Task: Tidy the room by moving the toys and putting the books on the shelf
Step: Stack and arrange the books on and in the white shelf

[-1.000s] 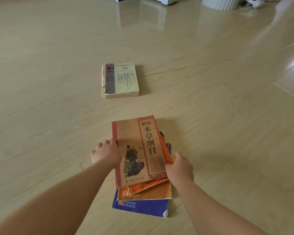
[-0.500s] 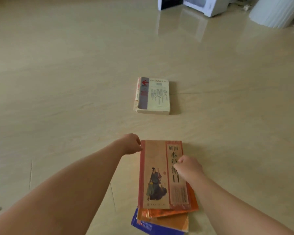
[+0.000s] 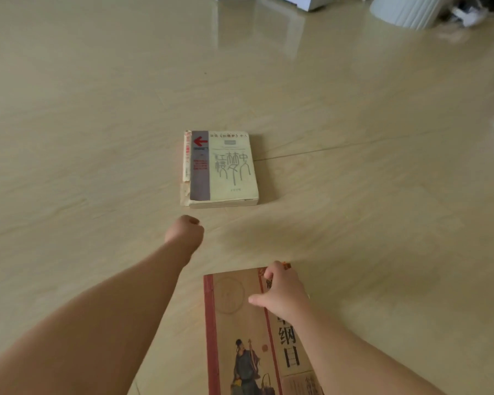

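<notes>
Right hand [image 3: 283, 292] grips far edge of red-bordered book [image 3: 240, 323], thumb on cover. I judge one-handed hold frees left hand [image 3: 184, 233]: clenched, empty, just short of cream book [image 3: 221, 169] on floor [image 3: 97, 109].

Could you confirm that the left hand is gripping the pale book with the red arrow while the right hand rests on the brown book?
Not quite: in the head view the left hand is a fist just short of the pale book, touching nothing. The right hand does rest on the brown book.
</notes>
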Available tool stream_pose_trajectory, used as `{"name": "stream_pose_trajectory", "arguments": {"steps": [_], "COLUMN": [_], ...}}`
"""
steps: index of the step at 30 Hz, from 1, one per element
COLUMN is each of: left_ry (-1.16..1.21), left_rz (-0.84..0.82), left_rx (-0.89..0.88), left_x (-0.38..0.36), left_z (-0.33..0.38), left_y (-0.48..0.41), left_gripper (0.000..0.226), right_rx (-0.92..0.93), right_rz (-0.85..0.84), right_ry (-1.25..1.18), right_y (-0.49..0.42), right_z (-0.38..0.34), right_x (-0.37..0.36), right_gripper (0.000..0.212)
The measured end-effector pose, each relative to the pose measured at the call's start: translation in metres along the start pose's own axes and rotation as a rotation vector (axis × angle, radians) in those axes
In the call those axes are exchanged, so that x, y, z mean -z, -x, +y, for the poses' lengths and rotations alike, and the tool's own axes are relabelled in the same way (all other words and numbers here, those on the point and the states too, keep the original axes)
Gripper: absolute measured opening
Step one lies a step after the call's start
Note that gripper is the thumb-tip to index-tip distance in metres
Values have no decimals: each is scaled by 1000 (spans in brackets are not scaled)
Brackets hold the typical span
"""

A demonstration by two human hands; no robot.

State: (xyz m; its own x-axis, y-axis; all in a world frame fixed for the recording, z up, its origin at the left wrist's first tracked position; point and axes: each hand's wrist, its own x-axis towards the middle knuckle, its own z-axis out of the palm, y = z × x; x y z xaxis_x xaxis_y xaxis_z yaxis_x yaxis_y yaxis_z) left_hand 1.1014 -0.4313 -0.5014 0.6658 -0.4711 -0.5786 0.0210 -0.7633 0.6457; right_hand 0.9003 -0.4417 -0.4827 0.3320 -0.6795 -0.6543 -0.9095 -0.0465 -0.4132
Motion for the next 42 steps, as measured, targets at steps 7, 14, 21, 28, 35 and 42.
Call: {"name": "stream_pose_trajectory", "arguments": {"steps": [7, 14, 21, 28, 35, 42], "left_ry": [374, 370, 346, 315, 207, 146], "left_rz": [29, 121, 37, 97, 21, 65], "left_rx": [212, 308, 289, 328, 270, 238], "left_x": [-14, -37, -34, -27, -34, -51], "left_z": [28, 44, 40, 27, 45, 24], "left_y": [-72, -98, -89, -94, -80, -73], "left_gripper": [43, 54, 20, 30, 11, 23], "right_rx": [-57, -81, -50, -20, -7, -20], "right_rz": [-126, -142, -142, -134, -135, -121], "right_ry": [-22, -22, 29, 8, -14, -27], "right_y": [-20, -28, -28, -25, -23, -24], "right_z": [0, 0, 0, 4, 5, 7], "right_x": [5, 8, 7, 6, 6, 7], "right_gripper": [53, 55, 56, 55, 53, 55]}}
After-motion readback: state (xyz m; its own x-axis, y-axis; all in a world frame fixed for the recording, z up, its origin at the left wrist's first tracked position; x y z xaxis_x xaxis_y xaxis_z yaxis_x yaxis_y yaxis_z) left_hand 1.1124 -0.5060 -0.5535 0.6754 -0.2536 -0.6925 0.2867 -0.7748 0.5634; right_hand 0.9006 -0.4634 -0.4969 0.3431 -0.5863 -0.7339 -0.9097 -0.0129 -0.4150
